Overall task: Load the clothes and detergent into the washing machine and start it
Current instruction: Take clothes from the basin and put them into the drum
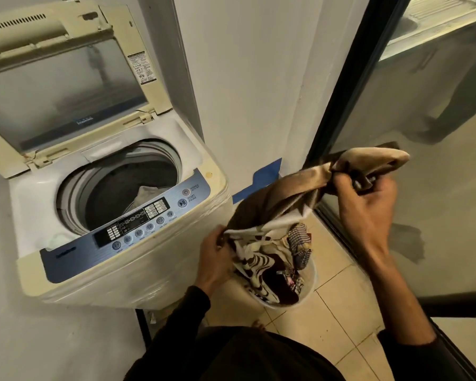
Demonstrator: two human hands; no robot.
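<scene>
Overhead, two hands, left hand (213,258), right hand (367,209), one brown garment (283,193)

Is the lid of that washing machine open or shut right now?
Open. The lid is swung up and back against the wall, and the drum below is exposed, with a pale cloth already inside.

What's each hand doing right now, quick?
Left hand: fingers grip the brown and cream garment at its lower end.
Right hand: fingers pinch the same garment's upper end.

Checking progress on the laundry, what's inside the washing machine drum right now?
One pale garment lies inside the drum. The control panel hides the drum's near side.
</scene>
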